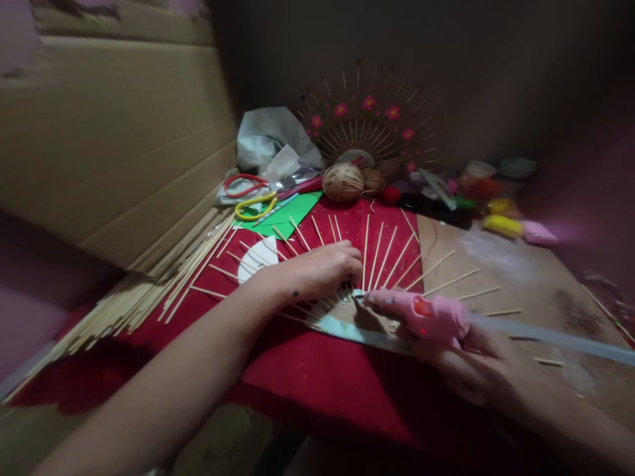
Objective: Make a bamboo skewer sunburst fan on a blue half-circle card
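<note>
My right hand (pixel 466 357) grips a pink hot glue gun (pixel 436 317) with a glue stick out of its back. The nozzle touches or hovers just over the inner ends of thin wooden sticks (pixel 389 254) fanned out around a half-round cardboard base (pixel 342 324). Beside the nozzle, my left hand (pixel 340 263) is closed, pinching what appears to be one of the sticks; its fingertips are largely hidden. Under the left forearm more sticks of the fan spread leftward, over a white paper piece (pixel 258 259) and red cloth (pixel 317 390).
A bundle of loose sticks (pixel 124 301) lies at left by a cardboard sheet (pixel 133 132). Behind are scissors (pixel 255 198), green paper (pixel 290 215), a twine ball (pixel 343 182) and a flowered stick fan (pixel 368 116). Yellow and pink items (pixel 503 226) sit at back right.
</note>
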The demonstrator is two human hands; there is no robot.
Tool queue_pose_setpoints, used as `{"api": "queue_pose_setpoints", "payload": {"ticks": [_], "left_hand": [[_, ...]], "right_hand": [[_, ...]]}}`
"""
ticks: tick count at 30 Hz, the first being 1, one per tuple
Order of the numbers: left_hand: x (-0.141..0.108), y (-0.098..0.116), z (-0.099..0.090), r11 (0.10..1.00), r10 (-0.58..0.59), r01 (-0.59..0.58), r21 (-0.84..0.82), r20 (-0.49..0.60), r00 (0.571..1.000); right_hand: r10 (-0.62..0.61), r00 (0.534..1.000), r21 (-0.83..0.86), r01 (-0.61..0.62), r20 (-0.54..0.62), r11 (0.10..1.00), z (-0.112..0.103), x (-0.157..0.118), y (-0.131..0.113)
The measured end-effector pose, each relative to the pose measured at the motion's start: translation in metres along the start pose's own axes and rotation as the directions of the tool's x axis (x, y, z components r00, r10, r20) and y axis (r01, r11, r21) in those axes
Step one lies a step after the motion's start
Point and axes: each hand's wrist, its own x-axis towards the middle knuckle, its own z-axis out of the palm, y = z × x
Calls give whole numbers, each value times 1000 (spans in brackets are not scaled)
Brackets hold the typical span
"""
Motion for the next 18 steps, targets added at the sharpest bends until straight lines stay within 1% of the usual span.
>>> {"api": "queue_pose_setpoints", "payload": {"ticks": [6,11,18], "left_hand": [[0,-1,1,1000,-10,10,18,-5,1000],[0,-1,2,1000,-13,13,10,-5,1000],[0,-1,1,1000,-17,17,4,-2,1000]], "right_hand": [[3,1000,17,-3,24,1000,-2,1,6],[-51,998,-35,53,45,998,-5,5,9],[-23,999,-63,26,40,998,-5,5,6]]}}
